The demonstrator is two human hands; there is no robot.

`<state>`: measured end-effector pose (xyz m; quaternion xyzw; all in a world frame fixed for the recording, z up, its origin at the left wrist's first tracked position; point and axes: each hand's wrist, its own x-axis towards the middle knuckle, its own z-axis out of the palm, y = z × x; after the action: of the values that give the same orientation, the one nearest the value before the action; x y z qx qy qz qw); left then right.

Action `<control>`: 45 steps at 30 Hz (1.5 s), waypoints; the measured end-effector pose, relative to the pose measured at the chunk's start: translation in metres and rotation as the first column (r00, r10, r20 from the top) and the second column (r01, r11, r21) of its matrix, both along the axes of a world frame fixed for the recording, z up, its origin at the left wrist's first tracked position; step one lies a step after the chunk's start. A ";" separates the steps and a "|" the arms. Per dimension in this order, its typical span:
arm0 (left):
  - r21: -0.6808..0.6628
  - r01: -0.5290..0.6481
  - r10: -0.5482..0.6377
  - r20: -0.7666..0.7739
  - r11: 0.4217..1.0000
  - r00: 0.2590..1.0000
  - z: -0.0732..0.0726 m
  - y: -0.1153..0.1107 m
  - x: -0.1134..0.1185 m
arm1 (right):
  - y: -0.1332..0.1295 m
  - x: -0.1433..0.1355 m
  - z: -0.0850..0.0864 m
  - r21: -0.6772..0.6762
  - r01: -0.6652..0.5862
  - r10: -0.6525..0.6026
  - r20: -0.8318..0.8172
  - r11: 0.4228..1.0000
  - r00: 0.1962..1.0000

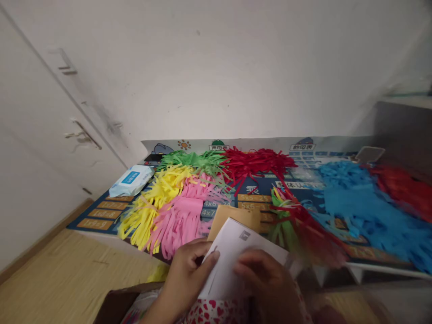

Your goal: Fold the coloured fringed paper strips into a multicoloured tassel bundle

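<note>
A white sheet of paper [229, 265] with a small grey printed mark is held low in front of me. My left hand [189, 270] pinches its left edge between thumb and fingers. My right hand [266, 279] is curled over the right part of the paper, blurred by motion; whether it grips the paper is unclear. Behind the white paper shows a tan piece of paper or card [236, 218]. Close by lie pink fringed paper [187, 209] to the left and a multicoloured bundle of paper strips [293, 220] to the right.
The table [97, 223] has a printed chart cover. On it lie yellow [148, 211], green [192, 159], red [253, 164] and blue [357, 202] fringed papers, and a wipes pack [131, 180]. A cardboard box [116, 299] stands below; a door [43, 148] is at left.
</note>
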<state>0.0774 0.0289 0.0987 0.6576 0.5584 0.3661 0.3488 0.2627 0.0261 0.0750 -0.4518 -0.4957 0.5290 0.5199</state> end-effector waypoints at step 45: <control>-0.130 -0.193 0.203 0.063 0.972 0.977 0.031 0.008 -0.047 | 0.005 0.113 -0.027 0.408 0.106 -0.339 0.556 0.907 0.759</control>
<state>0.0305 0.0366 0.1299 0.5614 0.6292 0.3885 0.3714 0.3760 0.0316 0.0476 -0.5549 -0.6657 0.1885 0.4619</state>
